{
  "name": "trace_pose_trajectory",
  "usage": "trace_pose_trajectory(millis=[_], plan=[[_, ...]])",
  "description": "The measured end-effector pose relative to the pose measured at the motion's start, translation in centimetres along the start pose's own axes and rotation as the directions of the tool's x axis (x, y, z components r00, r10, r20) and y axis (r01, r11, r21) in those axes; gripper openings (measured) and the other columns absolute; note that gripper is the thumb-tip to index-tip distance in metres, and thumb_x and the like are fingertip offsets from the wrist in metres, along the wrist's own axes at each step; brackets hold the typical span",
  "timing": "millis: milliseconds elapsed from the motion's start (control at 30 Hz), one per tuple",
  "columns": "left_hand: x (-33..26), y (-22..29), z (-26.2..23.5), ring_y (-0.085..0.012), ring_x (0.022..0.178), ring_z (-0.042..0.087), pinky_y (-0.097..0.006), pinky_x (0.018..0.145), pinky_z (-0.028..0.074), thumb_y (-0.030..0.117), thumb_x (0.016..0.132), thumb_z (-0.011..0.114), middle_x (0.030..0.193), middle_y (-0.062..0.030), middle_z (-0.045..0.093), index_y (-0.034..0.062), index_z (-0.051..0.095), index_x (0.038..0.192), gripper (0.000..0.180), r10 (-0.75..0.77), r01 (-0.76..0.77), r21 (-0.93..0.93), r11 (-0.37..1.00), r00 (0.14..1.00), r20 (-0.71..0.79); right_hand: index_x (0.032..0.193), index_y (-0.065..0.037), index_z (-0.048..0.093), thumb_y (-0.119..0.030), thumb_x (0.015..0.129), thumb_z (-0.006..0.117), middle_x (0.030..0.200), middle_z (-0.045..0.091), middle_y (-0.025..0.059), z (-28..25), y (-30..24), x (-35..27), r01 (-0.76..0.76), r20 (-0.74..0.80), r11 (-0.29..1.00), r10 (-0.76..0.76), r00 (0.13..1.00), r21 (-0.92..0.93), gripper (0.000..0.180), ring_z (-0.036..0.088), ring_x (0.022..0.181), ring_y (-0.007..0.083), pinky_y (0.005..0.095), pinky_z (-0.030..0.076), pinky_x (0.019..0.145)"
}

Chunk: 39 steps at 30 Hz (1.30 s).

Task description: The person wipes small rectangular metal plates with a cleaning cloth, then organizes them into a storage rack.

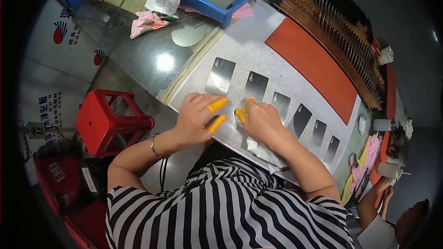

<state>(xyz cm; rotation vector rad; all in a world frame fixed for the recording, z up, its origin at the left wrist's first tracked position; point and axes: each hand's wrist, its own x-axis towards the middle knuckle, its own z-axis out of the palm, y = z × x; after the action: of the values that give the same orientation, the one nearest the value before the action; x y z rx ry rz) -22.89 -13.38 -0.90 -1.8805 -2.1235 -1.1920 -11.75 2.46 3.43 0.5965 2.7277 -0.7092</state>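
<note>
Several dark metal cards lie in a slanting row on a light board (198,71). My left hand (196,117) hovers by the lower edge of the leftmost card (220,74), its yellow-covered thumb and forefinger apart. A dark patch shows beside the thumb; I cannot make out what it is. My right hand (264,122), also with yellow finger covers, is bent in at the lower end of the second card (256,85). A white cloth (265,154) comes out from under its palm and seems gripped by the curled fingers. Other cards, such as a tilted black one (299,120), lie to the right.
An orange-red mat (314,67) lies beyond the cards, with a rack of thin upright plates (334,23) behind it. A blue carrier (207,3) with a bottle, white cloth and pink cloth (150,23) sits far left. Red stool (106,122) at left; a co-worker (380,221) lower right.
</note>
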Motion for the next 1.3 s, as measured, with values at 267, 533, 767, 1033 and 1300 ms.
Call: trace_pose_trajectory(millis=[267, 533, 767, 1033, 1300], plan=[[-1.0, -3.2, -2.7, -0.0226, 0.095, 0.055, -0.035, 0.078, 0.041, 0.017, 0.069, 0.068, 0.108, -0.006, 0.059, 0.0058, 0.058, 0.1, 0.034, 0.093, -0.105, 0.165, 0.981, 0.992, 0.081, 0.085, 0.003, 0.058, -0.02, 0.076, 0.057, 0.076, 0.062, 0.0252, -4.0, -2.1, 6.4, 0.095, -0.203, 0.993, -0.107, 0.973, -0.064, 0.025, 0.061, 0.075, 0.0397, 0.0468, 0.047, 0.067], [-1.2, -3.4, -2.2, -0.0193, 0.093, 0.057, -0.033, 0.074, 0.041, 0.018, 0.07, 0.067, 0.106, -0.0039, 0.061, 0.0071, 0.06, 0.093, 0.027, 0.105, -0.113, 0.209, 0.971, 0.993, 0.048, 0.078, 0.005, 0.059, -0.011, 0.072, 0.054, 0.077, 0.063, 0.0249, -0.5, -3.7, 9.3, 0.101, -0.278, 0.994, -0.111, 0.954, -0.052, 0.018, 0.063, 0.075, 0.038, 0.0438, 0.051, 0.068], [-1.2, -4.2, -1.6, -0.0257, 0.091, 0.058, -0.036, 0.073, 0.043, 0.011, 0.071, 0.065, 0.102, -0.0107, 0.061, 0.0033, 0.058, 0.099, 0.03, 0.109, -0.102, 0.09, 0.991, 0.991, -0.084, 0.082, 0.007, 0.054, -0.012, 0.071, 0.054, 0.072, 0.06, 0.0263, 1.3, -4.3, 4.7, 0.202, -0.092, 0.979, -0.2, 0.975, 0.018, 0.022, 0.061, 0.07, 0.0398, 0.0462, 0.049, 0.065], [0.2, 0.8, -0.5, -0.0269, 0.104, 0.051, -0.038, 0.084, 0.037, 0.019, 0.074, 0.065, 0.117, -0.0112, 0.053, 0.001, 0.053, 0.11, 0.041, 0.065, -0.066, 0.004, 0.998, 0.994, 0.087, 0.09, 0.001, 0.055, -0.014, 0.074, 0.055, 0.076, 0.061, 0.025, -3.9, -0.1, 1.4, -0.039, -0.163, 0.999, 0.043, 0.986, 0.03, 0.022, 0.061, 0.078, 0.0398, 0.0471, 0.047, 0.071], [1.6, 2.1, 1.5, -0.0231, 0.11, 0.047, -0.04, 0.086, 0.034, 0.028, 0.075, 0.065, 0.122, -0.0096, 0.05, 0.0009, 0.053, 0.111, 0.047, 0.085, -0.117, 0.075, 0.99, 0.935, 0.345, 0.086, 0.007, 0.055, -0.013, 0.074, 0.056, 0.082, 0.061, 0.0271, -1.4, 2.0, 3.5, -0.082, -0.256, 0.995, 0.096, 0.962, 0.065, 0.023, 0.06, 0.078, 0.0418, 0.0451, 0.049, 0.072]])
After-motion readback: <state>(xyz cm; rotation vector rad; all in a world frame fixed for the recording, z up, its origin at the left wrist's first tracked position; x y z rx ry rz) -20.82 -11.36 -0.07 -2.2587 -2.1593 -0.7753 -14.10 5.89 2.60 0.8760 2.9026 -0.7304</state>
